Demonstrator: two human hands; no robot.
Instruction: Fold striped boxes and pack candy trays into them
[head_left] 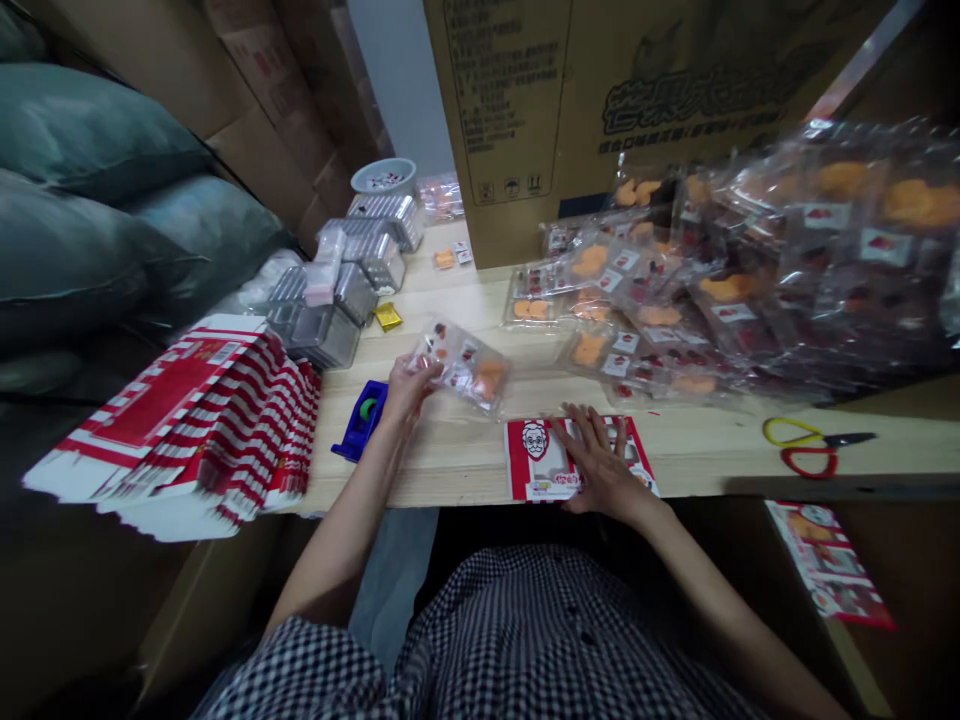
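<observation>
My left hand (411,388) pinches the left end of a clear plastic packet (466,365), which holds an orange piece and small dark and printed bits. The packet is tilted just above the wooden table (450,460). My right hand (600,460) lies with fingers spread on a flat red-and-white printed package (529,465) at the table's front edge. A bearded face is printed on its left part; my hand covers much of the rest. Beside my left wrist stands a blue tape dispenser (360,420) with a green core.
Striped red-and-white cartons (217,420) are stacked at the left, near plastic boxes (330,325) and a white bowl (384,177). Similar packets (720,290) heap up at the right before a large cardboard box (540,130). Scissors (814,442) lie near the front edge.
</observation>
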